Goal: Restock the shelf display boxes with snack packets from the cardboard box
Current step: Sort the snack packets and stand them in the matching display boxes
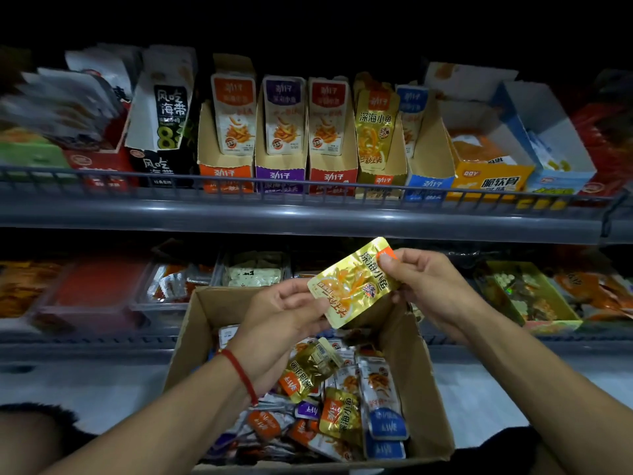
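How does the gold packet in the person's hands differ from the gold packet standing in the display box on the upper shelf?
The held gold packet is tilted diagonally above the cardboard box, pinched by the left hand and right hand; the shelf gold packet stands upright, untouched. The held one is free in the air; the shelf one sits in its gold display box. Both carry the same gold design.

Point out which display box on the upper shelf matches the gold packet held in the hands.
The gold-fronted display box, fourth in the row, between the red box and blue box. Only it holds gold packets like the held packet.
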Action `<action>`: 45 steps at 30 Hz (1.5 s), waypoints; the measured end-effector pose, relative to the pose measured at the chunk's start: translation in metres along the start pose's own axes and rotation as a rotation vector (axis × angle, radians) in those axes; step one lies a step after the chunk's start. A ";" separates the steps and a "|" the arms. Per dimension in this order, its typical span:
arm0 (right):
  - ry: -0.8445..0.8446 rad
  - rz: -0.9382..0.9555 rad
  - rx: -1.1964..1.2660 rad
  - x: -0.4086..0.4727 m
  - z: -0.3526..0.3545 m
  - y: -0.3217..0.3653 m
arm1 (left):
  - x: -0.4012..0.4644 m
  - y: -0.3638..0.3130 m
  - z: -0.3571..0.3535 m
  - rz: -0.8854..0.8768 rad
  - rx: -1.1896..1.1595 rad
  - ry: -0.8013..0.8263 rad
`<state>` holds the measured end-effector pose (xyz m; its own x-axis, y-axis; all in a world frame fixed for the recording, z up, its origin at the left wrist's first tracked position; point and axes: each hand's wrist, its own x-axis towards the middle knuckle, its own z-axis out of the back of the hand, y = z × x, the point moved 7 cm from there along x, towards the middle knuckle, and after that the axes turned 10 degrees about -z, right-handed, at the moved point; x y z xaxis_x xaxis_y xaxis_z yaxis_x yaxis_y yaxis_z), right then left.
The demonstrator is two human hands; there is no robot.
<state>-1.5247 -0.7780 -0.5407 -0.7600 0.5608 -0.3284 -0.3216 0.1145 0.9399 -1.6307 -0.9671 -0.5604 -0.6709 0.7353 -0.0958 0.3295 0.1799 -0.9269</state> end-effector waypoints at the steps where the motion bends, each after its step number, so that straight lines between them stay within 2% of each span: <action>1: -0.009 -0.003 0.034 -0.001 0.002 0.001 | 0.001 -0.001 -0.001 0.012 -0.034 -0.001; 6: -0.080 0.036 0.050 -0.006 0.007 0.013 | 0.004 -0.005 -0.007 0.045 -0.124 0.023; 10: -0.169 0.170 -0.053 -0.015 0.017 0.063 | 0.007 -0.016 -0.006 0.038 -0.133 0.031; 12: -0.275 0.319 -0.180 -0.024 0.027 0.108 | 0.010 -0.021 -0.001 0.024 -0.103 0.016; 16: -0.608 0.711 -0.544 -0.027 0.046 0.205 | 0.014 -0.027 0.006 0.015 -0.040 -0.023; 19: -0.693 0.744 -0.733 0.003 0.051 0.245 | 0.014 -0.029 0.008 0.007 -0.014 -0.031; 22: -0.676 0.698 -0.923 0.039 0.045 0.252 | 0.014 -0.029 0.010 0.009 0.016 -0.024; 25: -0.551 0.664 -1.042 0.067 0.030 0.240 | 0.014 -0.029 0.011 0.013 0.045 -0.018; 30: -0.426 0.629 -1.108 0.092 0.019 0.228 | 0.016 -0.038 0.014 -0.037 0.065 -0.038; 33: -0.464 0.654 -1.147 0.098 0.020 0.234 | 0.017 -0.042 0.015 -0.059 0.067 -0.034; 38: -0.584 0.715 -1.349 0.100 0.016 0.244 | 0.020 -0.044 0.015 -0.061 0.081 -0.035; 45: -0.620 0.788 -1.503 0.104 0.007 0.246 | 0.022 -0.042 0.013 -0.046 0.085 -0.032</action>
<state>-1.6793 -0.6860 -0.3432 -0.7849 0.3435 0.5157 -0.4783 -0.8650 -0.1519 -1.6673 -0.9670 -0.5286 -0.7052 0.7062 -0.0625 0.2410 0.1559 -0.9579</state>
